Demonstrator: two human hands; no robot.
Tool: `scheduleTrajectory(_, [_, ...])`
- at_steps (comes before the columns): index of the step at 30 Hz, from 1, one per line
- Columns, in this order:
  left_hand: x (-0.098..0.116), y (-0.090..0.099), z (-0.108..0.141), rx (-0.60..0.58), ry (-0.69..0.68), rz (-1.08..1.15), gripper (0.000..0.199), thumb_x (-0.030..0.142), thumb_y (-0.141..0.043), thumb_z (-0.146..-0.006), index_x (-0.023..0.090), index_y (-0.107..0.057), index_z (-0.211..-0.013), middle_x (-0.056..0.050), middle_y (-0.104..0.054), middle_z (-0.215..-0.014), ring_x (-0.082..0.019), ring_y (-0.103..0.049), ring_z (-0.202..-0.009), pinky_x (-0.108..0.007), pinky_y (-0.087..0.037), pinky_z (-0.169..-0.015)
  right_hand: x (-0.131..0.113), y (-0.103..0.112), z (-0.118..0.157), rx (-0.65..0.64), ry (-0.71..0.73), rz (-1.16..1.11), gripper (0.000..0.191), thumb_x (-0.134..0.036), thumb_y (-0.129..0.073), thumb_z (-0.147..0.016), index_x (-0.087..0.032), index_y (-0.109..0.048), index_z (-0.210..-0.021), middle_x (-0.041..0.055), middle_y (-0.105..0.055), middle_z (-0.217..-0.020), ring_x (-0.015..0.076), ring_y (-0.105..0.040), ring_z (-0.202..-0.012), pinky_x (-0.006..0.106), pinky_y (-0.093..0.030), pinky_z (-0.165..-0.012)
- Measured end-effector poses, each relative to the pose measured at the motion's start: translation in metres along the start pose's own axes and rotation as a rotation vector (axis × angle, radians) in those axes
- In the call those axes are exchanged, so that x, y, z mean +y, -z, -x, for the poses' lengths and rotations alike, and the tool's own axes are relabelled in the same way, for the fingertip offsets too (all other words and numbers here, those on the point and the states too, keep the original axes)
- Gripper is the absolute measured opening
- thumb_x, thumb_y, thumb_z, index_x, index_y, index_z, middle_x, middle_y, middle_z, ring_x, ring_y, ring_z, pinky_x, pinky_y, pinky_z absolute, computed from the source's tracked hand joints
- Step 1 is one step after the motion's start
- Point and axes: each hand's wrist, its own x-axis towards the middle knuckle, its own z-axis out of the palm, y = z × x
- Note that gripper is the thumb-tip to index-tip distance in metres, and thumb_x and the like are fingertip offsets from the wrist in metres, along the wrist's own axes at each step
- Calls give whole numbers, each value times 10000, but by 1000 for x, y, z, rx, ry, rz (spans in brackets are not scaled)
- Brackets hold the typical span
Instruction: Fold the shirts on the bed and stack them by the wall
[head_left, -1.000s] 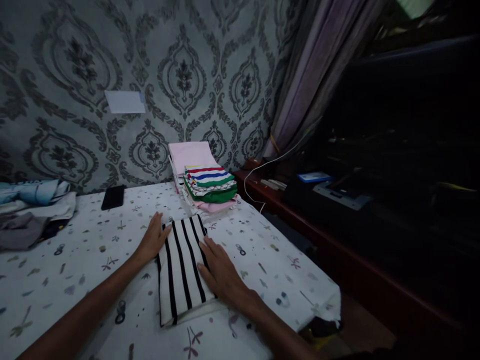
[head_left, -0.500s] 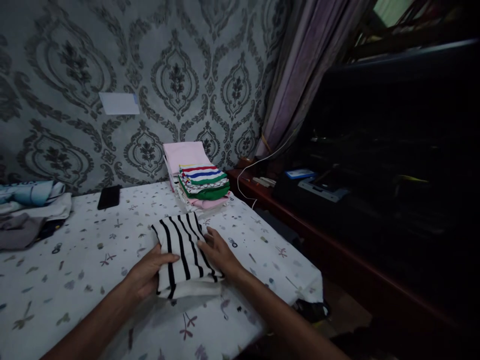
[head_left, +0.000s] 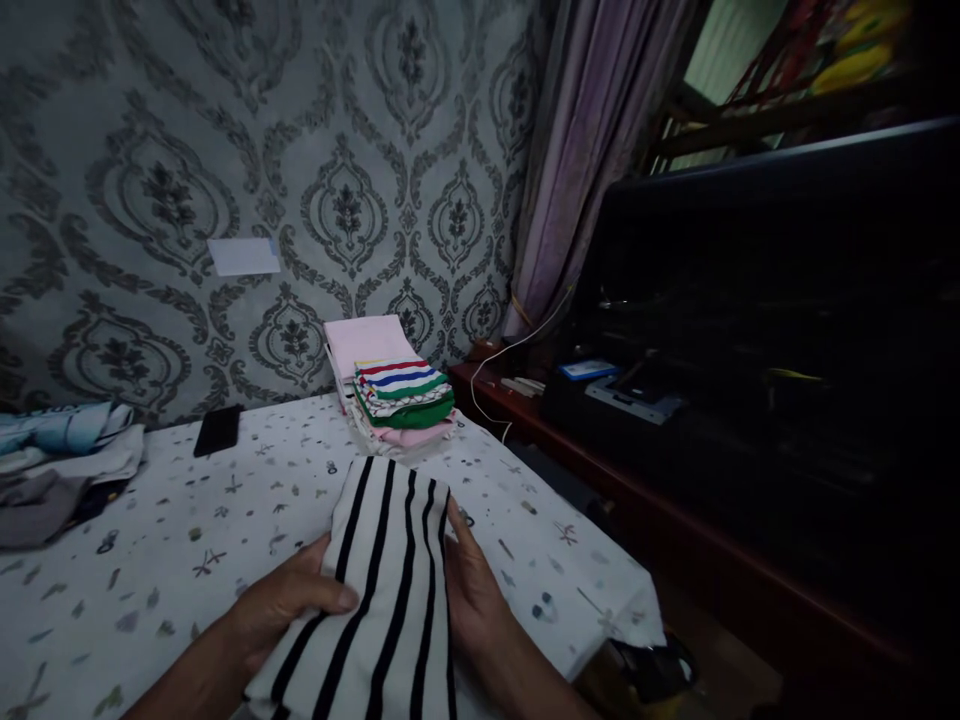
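Observation:
A folded white garment with black stripes point(head_left: 390, 590) is held up close to me between both hands. My left hand point(head_left: 289, 605) grips its left edge, thumb laid over the front and fingers hidden behind the cloth. Along the right edge, my right hand point(head_left: 472, 590) is closed on the garment, its fingers partly hidden by the fabric. Beyond it, a stack of folded clothes point(head_left: 405, 400) stands at the far end of the bed, with striped, green and pink pieces and a taller pink piece point(head_left: 371, 340) behind.
A black phone point(head_left: 217, 430) lies on the patterned white sheet point(head_left: 285, 500). More clothes point(head_left: 67, 460) are heaped at the left. To the right runs a dark red wooden ledge point(head_left: 540, 425) with a white cable point(head_left: 480, 375) and a blue item point(head_left: 587, 369).
The striped garment has come nearer to me and up off the sheet, and it now shows a longer striped face. Both hands still hold it. The view has tilted slightly upward.

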Motion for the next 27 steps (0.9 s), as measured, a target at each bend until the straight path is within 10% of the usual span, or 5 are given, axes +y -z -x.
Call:
scheduleTrajectory(10, [17,-28,-33,-89,73,-120,951,127,-817,-529,204,-508,-1425,-139,-735,-1191,-394,-661,-1147,-502,-543,-950,-55,43,30,381,172,251,337,-341,-777,-713,-207,-686,-1008,65,-782,-1025,303,-693,-1100,452,-543,-969])
scheduleTrajectory(17, [56,-21,-123,-10,-98,-258,720,71,-810,-533,182,-670,-1230,-91,-751,-1169,-320,-686,-1110,-358,-589,-885,-115,72,15,586,458,429,330,-304,-836,-637,-235,-631,-887,-10,-754,-887,180,-705,-800,275,-571,-670])
scheduleTrajectory(22, [56,5,-156,337,24,-168,291,247,-732,-809,83,-707,-1049,-171,-776,-980,-280,-740,-906,-307,-624,-683,-133,101,-18,736,307,644,449,-202,-851,-568,-214,-599,-939,-30,-668,-724,134,-619,-600,255,-548,-518])
scheduleTrajectory(27, [34,13,-143,369,-17,-126,482,192,-797,-767,99,-626,-1208,-175,-758,-1074,-279,-743,-912,-352,-644,-721,-147,115,-30,754,191,725,434,-292,-861,-618,-200,-594,-948,-15,-643,-682,127,-586,-556,267,-554,-486])
